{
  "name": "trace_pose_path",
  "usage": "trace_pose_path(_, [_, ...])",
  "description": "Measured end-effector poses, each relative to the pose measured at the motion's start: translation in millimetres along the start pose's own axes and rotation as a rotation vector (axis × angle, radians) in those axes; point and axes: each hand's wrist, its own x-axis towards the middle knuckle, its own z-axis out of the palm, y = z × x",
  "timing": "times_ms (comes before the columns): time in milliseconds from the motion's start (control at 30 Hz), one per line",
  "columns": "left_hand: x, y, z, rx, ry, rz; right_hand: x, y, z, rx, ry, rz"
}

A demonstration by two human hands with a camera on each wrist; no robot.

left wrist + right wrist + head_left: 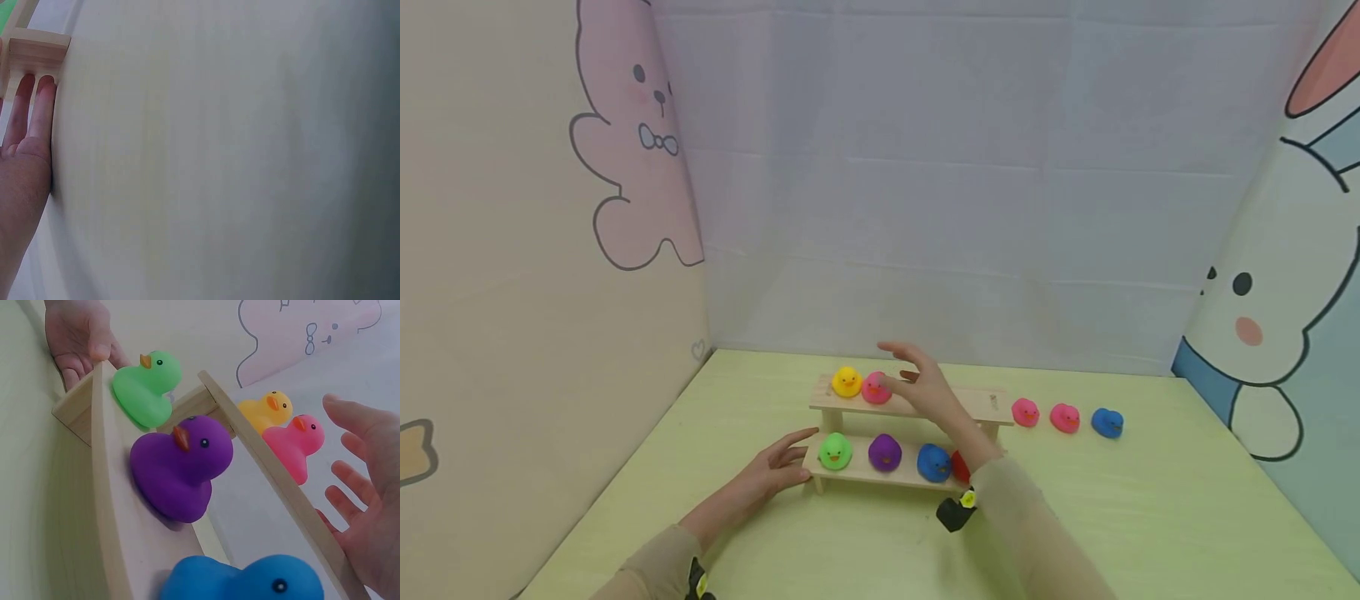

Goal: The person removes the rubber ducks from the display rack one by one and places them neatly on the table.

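Observation:
A two-tier wooden stand (910, 406) carries rubber ducks. On its upper shelf a yellow duck (847, 382) sits beside a pink duck (296, 445). The lower shelf bears a green duck (835, 451), a purple duck (181, 467), a blue duck (934, 463) and a red duck (959, 468), partly hidden by my right arm. My right hand (928, 392) is spread over the upper shelf just right of the pink duck, with nothing in its grasp. At the lower shelf's left end, my left hand (772, 468) rests with extended fingers and its thumb at the corner.
To the stand's right, two more pink ducks (1026, 412) and another blue duck (1107, 423) stand in a row on the light green table (1150, 500). A pale curtain (925, 208) hangs behind the table, with cartoon-printed walls on both sides.

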Motion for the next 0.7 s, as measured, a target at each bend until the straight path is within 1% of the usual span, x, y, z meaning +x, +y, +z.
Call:
trace_pose_path(133, [0.2, -0.4, -0.4, 0.002, -0.004, 0.001, -3, 0, 3, -0.005, -0.027, 0.006])
trace_pose_path(333, [-0.4, 0.9, -0.5, 0.007, -0.002, -0.015, -7, -5, 6, -0.071, -0.037, 0.008])
trace_pose_path(500, [-0.1, 1.2, -0.5, 0.006, -0.004, -0.016, -13, -25, 8, -0.073, -0.040, 0.014])
trace_pose_path(600, [0.4, 0.9, -0.5, 0.001, -0.009, -0.009, -17, -36, 7, -0.066, -0.057, 0.036])
trace_pose_path(700, [0.9, 0.5, -0.5, -0.004, -0.012, -0.010, -20, -42, 7, -0.074, -0.066, 0.067])
